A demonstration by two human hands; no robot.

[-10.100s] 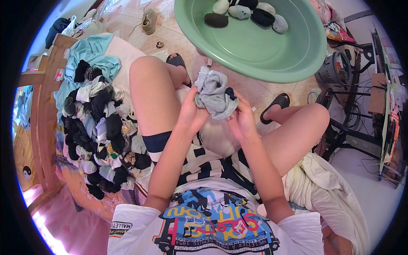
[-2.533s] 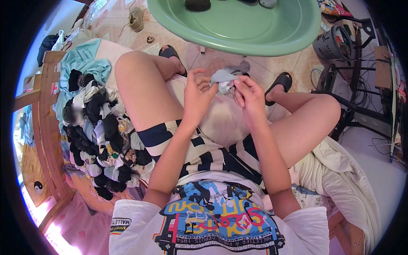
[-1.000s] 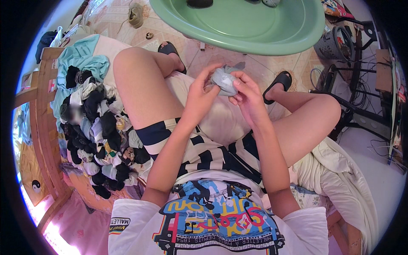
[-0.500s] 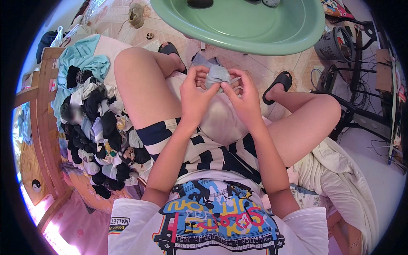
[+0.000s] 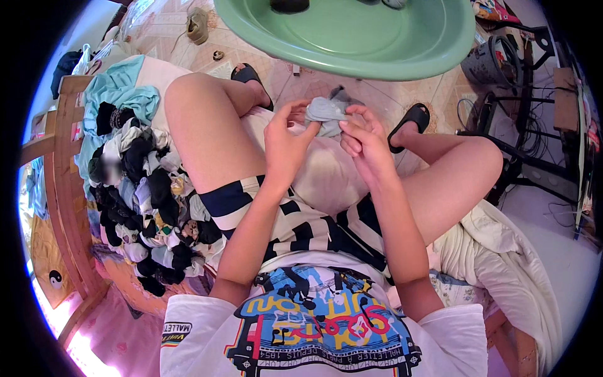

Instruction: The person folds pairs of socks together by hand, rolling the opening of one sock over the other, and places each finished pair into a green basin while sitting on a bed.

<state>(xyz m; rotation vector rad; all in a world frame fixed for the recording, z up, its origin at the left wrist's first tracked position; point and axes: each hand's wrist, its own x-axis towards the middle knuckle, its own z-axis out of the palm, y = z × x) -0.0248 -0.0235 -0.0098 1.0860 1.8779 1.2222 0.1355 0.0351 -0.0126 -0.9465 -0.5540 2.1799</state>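
Note:
A light grey sock (image 5: 326, 113), bunched up with a darker grey end (image 5: 342, 95) pointing away, hangs between my two hands above my lap. On its left side, my left hand (image 5: 290, 135) has thumb and fingertips closed on the fabric. At the right edge of the sock, my right hand (image 5: 370, 141) grips it between thumb and curled fingers. To my left, beside my thigh, lies a large heap of rolled and loose socks (image 5: 147, 188) in black, white and grey.
A wide green basin (image 5: 352, 60) with a few dark items stands on the tiled floor ahead. A light blue cloth (image 5: 122, 91) lies beyond the heap, by a wooden bed rail (image 5: 66, 188). At right are a grey bin (image 5: 493, 63), a black metal frame (image 5: 534, 119) and a cream blanket (image 5: 496, 257).
The dark grey end of the sock has swung from the left to the right. My right hand has turned and moved slightly right, while the left hand stays nearly in place.

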